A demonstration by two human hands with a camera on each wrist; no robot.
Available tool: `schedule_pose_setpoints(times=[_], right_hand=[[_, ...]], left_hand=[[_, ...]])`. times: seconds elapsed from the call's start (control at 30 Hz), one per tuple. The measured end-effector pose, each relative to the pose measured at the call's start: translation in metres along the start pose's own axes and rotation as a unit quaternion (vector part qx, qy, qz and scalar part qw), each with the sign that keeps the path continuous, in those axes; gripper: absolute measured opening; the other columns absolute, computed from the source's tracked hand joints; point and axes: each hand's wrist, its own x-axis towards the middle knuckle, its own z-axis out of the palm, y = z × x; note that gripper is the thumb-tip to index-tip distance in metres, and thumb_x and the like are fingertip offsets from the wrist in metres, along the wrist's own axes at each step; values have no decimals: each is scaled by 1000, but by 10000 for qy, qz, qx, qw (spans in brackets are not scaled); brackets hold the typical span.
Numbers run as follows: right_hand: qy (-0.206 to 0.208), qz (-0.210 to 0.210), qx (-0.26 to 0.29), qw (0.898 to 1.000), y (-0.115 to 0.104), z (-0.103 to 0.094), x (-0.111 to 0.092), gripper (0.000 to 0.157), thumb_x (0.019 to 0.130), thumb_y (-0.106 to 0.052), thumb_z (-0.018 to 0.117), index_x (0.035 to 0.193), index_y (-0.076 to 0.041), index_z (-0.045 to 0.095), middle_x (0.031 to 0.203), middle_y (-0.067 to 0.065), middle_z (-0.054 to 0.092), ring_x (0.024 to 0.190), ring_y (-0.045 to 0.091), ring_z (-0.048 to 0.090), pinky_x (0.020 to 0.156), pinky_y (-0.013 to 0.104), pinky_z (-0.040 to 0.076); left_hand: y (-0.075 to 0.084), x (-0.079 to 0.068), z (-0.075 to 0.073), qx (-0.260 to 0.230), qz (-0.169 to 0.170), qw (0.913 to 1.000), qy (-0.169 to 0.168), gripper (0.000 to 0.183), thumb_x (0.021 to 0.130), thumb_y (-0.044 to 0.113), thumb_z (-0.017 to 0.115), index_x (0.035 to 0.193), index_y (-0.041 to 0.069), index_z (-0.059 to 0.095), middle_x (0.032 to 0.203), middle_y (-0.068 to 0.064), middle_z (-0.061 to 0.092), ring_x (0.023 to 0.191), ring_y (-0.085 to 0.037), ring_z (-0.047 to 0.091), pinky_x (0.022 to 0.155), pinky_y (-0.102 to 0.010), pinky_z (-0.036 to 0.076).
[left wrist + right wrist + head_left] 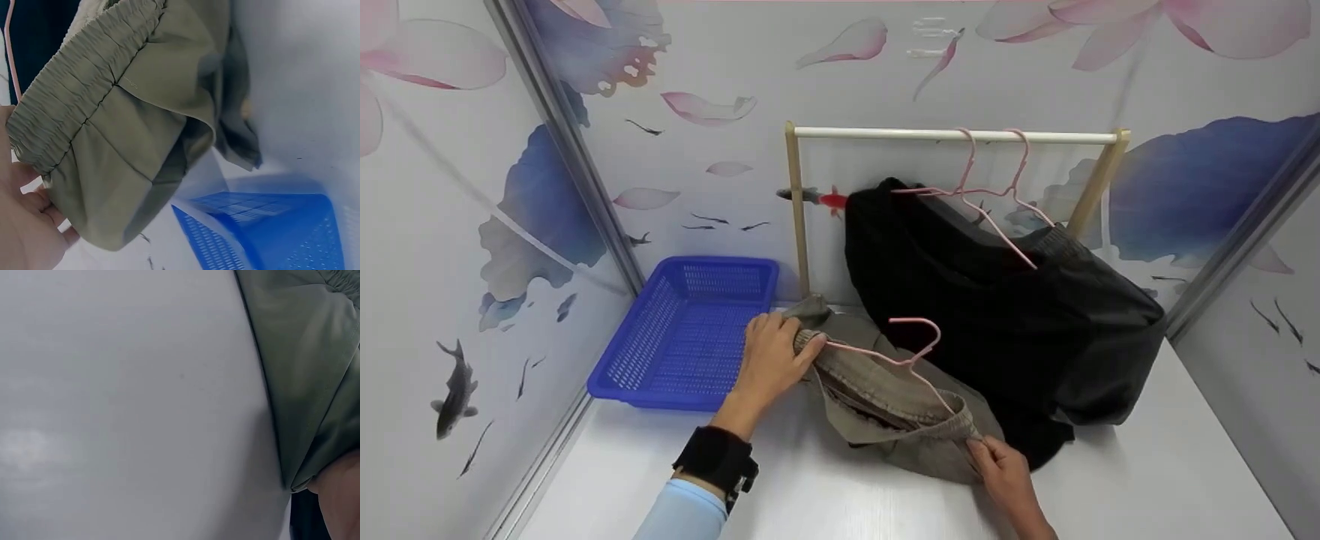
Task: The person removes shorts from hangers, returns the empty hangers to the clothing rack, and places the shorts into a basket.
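Keeping an even outward pull is probably helping the slim pink hanger [911, 363] stay seated across the olive-grey, elastic-waisted cloth garment [937, 454]. The left hand [772, 349] is pinching one waist end; the right hand [1003, 474] is gripping the opposite side. The garment is stretching between them.

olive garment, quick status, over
Left grip holds waistband, right grip the opposite side. Olive garment: pink hanger in waist, hook out. Possibly in the way: black clothing close behind.
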Motion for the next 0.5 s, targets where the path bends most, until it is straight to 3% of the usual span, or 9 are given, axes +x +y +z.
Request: schedule_pose_setpoints(times=[0.17,0.37,0.5], right_hand=[[-142,-81,-59,9998,-6,-3,4,35,104,-12,60,73,-10,47,64,-7,38,58,5,38,57,23,35],[-692,576,-288,9955,-7,1,4,26,110,-21,50,87,-9,48,72,-2,40,66,12,41,64,27,38],[-601,814,-237,9946,-2,6,3,26,110,-19,49,86,-8,49,73,-1,41,69,14,43,66,28,38]], left_hand=[[13,3,-9,-195,-313,9993,18,51,98,51,62,104,2,71,104,-16,64,95,-36,52,92,-55,33],[27,5,-13,-85,-266,9990,338,52,96,53,62,98,3,72,97,-14,63,92,-34,53,86,-53,32],[34,3,-12,-4,-259,9984,496,52,95,54,63,97,3,74,97,-14,65,91,-34,56,83,-52,33]])
